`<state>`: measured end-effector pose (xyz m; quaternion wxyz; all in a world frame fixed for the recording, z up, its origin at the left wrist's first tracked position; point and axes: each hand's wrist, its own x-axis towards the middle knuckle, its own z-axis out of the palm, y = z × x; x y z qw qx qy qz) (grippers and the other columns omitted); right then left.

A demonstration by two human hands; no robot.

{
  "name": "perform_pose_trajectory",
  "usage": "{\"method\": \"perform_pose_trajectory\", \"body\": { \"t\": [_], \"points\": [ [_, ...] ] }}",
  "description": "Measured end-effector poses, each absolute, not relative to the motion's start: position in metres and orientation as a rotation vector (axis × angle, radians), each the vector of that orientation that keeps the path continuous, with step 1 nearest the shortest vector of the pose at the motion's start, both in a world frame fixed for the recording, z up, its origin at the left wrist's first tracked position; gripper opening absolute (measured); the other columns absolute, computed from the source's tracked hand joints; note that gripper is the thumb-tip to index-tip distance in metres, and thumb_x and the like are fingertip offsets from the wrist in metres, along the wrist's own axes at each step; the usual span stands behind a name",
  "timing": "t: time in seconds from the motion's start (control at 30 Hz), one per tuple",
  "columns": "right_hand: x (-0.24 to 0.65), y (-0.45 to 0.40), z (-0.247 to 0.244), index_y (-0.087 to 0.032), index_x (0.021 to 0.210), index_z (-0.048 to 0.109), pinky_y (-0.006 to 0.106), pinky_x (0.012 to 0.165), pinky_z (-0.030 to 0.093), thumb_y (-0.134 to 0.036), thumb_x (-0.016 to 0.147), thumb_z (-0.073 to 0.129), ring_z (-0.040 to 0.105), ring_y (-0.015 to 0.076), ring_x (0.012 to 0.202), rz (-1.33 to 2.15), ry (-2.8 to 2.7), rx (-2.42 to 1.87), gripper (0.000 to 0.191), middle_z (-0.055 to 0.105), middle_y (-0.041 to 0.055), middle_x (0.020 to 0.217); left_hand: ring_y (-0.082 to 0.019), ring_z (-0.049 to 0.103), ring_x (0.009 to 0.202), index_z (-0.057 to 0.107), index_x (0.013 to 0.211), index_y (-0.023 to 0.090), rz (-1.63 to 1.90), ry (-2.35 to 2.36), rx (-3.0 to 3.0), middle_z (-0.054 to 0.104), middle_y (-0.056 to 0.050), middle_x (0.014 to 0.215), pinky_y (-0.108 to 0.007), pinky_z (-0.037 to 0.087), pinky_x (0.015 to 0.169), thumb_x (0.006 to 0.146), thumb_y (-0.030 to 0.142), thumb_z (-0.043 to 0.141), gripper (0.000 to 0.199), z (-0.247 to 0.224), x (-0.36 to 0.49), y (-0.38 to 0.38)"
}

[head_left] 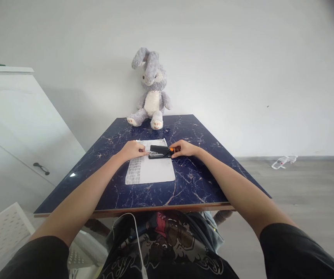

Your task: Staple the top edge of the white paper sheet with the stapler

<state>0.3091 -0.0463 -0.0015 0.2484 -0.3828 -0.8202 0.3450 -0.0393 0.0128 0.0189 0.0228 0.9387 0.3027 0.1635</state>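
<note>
A black stapler (158, 155) with an orange part at its rear lies crosswise over a sheet-like white pad (157, 170) with a grey brick pattern down its left side. Its upper arm is tilted up, so silvery metal shows in the gap. My right hand (184, 148) is closed round the rear end, thumb and fingers by the orange part. At the front end, the thumb and fingers of my left hand (132, 151) pinch the stapler's tip. Whether anything small sits between those left fingertips cannot be made out.
A grey plush rabbit (152, 93) sits at the back of the dark blue marbled table (202, 178), against the wall. To the left stands a white cabinet (18, 116). A white cable (138, 240) hangs before my shirt. Clear plastic (283, 162) lies on the floor at right.
</note>
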Motion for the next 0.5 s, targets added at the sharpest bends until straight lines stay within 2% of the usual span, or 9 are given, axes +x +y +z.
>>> {"method": "perform_pose_trajectory", "body": {
  "t": [0.5],
  "points": [
    [0.3072,-0.0463,-0.0013,-0.014,0.107,0.082,0.026,0.062,0.041,-0.058,0.069,0.088,0.054,0.0143,0.065,0.987,-2.238,-1.039,0.058,0.065,-0.0011,0.072,-0.015,0.059,0.057,0.069,0.066,0.018,0.544,0.796,2.74,0.069,-0.001,0.062,-0.028,0.038,0.06,0.095,0.053,0.065,0.045,0.016,-0.03,0.0109]
  ]
}}
